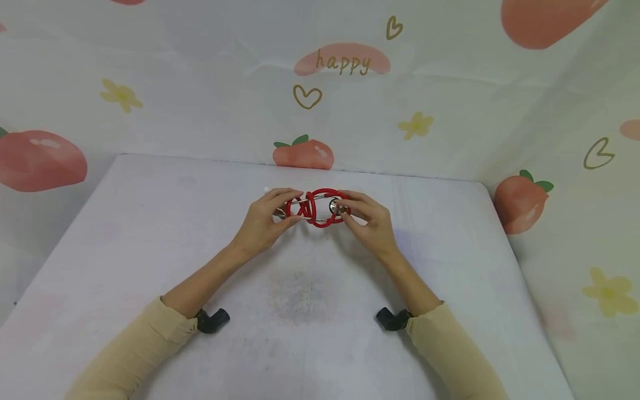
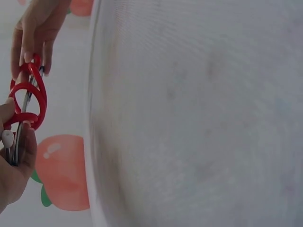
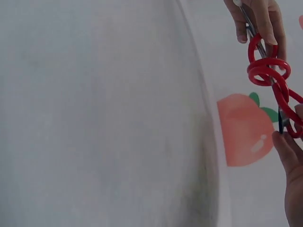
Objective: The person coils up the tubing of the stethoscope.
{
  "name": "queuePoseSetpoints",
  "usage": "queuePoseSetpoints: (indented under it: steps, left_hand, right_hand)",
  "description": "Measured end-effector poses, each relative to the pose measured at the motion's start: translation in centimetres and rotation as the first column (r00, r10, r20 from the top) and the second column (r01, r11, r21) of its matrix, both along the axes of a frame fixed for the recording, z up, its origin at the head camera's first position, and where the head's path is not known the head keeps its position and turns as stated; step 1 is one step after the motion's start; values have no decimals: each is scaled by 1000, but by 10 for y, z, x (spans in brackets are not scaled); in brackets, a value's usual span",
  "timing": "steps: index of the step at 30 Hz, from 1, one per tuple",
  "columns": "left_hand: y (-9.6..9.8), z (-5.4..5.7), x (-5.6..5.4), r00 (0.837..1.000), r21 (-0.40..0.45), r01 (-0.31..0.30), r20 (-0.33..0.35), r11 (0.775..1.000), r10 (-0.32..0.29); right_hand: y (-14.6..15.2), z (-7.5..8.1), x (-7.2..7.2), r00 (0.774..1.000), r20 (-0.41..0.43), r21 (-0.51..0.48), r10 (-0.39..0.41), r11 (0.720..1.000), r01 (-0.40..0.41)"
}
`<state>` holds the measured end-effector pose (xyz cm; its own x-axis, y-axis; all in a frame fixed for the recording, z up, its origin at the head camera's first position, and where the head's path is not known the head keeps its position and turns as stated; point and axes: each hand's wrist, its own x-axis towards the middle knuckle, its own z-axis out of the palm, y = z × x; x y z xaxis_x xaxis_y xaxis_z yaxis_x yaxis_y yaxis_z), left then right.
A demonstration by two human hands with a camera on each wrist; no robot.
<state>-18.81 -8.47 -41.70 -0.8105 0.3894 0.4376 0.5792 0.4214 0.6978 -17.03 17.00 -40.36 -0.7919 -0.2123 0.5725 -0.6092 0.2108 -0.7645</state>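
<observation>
A thing with thin silver metal rods and red tubing (image 1: 312, 208) looped round them is held up in front of me; its exact kind does not show. My left hand (image 1: 265, 216) pinches its left end between thumb and fingers. At the right end, where a round shiny piece (image 1: 336, 206) sits, my right hand (image 1: 367, 219) holds the tubing and metal with its fingertips. A small white knob (image 2: 7, 138) shows beside the left hand's thumb in the left wrist view. In the right wrist view the red loops (image 3: 269, 71) lie between both hands. Fingers hide both ends.
The white table (image 1: 300, 344) spreads beneath both arms, with a greyish smudge near its middle. A printed cloth (image 1: 200, 83) with peaches, flowers and hearts hangs behind and at the sides. Black elbow-shaped pieces (image 1: 213, 320) protrude by the beige sleeves.
</observation>
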Motion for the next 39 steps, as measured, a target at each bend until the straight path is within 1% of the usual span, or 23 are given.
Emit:
queuePoseSetpoints:
  steps: [3, 7, 12, 14, 17, 23, 25, 29, 34, 37, 39]
  left_hand:
    - [0, 0, -1, 1000, -2, 5, 7, 1000, -5]
    - [0, -1, -3, 1000, -13, 5, 29, 1000, -4]
    - [2, 0, -4, 996, -32, 3, 89, 999, 0]
    - [3, -1, -4, 993, -51, 9, 116, 999, -3]
    - [5, -3, -5, 989, -77, 33, 144, 996, -22]
    - [9, -7, -11, 985, -112, 116, 141, 987, -99]
    - [8, -8, -12, 981, -128, 137, 158, 982, -116]
    - [5, -10, -14, 966, -190, 180, 217, 965, -137]
    - [2, -11, -15, 951, -286, 228, 271, 931, -150]
    - [1, -11, -16, 947, -345, 245, 283, 906, -148]
    - [-1, -12, -16, 943, -366, 259, 295, 894, -153]
  right_hand:
    - [6, 1, 1, 1000, -11, 45, 22, 999, -22]
    - [11, 3, 3, 999, -6, 86, 54, 995, -53]
    - [16, 6, 6, 996, 17, 116, 88, 989, -89]
    - [18, 7, 7, 996, 33, 134, 87, 987, -90]
    - [22, 6, 8, 994, 73, 149, 82, 985, -92]
    - [32, 2, 10, 983, 179, 142, 46, 987, -72]
    - [35, 0, 11, 978, 205, 129, 32, 990, -60]
    - [39, -4, 11, 971, 238, 101, 24, 994, -50]
    - [42, -9, 11, 961, 277, 98, 28, 994, -58]
    - [43, -12, 10, 946, 323, 98, 29, 993, -64]
    - [44, -14, 10, 932, 362, 96, 30, 993, -69]
